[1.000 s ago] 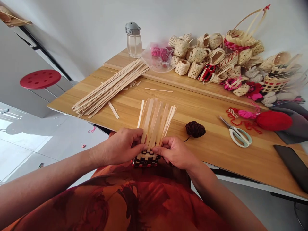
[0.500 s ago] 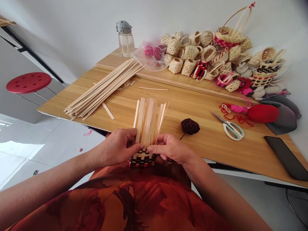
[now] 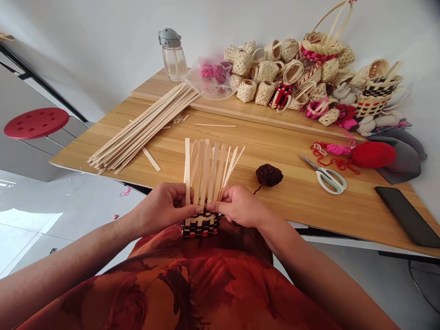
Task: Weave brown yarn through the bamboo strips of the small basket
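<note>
A small half-woven basket [image 3: 200, 226] sits over my lap at the table's front edge. Its lower wall is a check of dark yarn and pale strips with a little red at the base. Long wooden strips [image 3: 206, 165] stand up from it and fan apart at the top. My left hand [image 3: 171, 201] grips the left side of the weave, thumb across the front. From the right, my right hand [image 3: 240, 206] pinches the upper weave, fingers behind the strips. A dark brown yarn ball [image 3: 269, 175] lies on the table beyond my right hand, its loose end trailing toward me.
A bundle of wooden strips [image 3: 144, 126] lies at the left of the table. White-handled scissors [image 3: 325, 176], a red yarn ball [image 3: 374, 154] and a black phone [image 3: 407, 215] are at the right. Finished small baskets [image 3: 264, 91] crowd the back, near a water bottle [image 3: 173, 55].
The upright strips have spread wider, and the leftmost one now stands apart from the others. Both hands keep their hold on the basket. The whole view has shifted slightly.
</note>
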